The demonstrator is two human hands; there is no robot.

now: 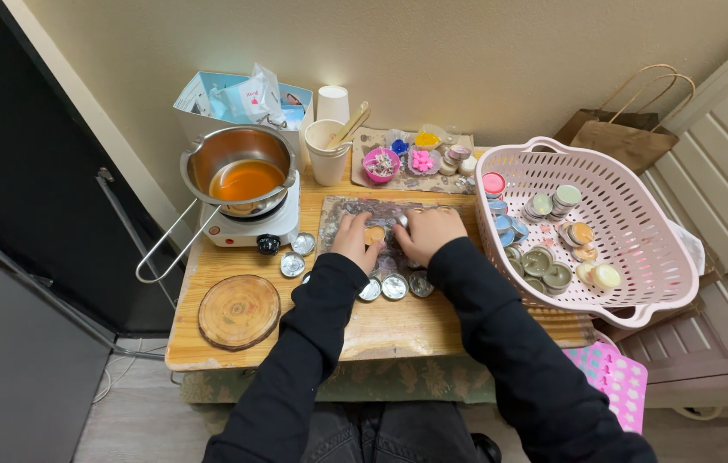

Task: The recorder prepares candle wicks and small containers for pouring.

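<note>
Your hands on a small round tin of orange wax, stained mat.
Left hand [353,237] fingers hold the tin [374,234]; right hand [428,231] curled, grip unclear; filled tins in the pink plastic basket [638,214] right, empty silver tins [395,286] near.

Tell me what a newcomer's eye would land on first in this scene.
Probably the steel pot of orange liquid on the small white hotplate at the table's back left. Next, the pink basket on the right, holding many small round tins. In the middle, the left hand and right hand rest on a stained mat, the left touching a small orange-filled tin.
</note>
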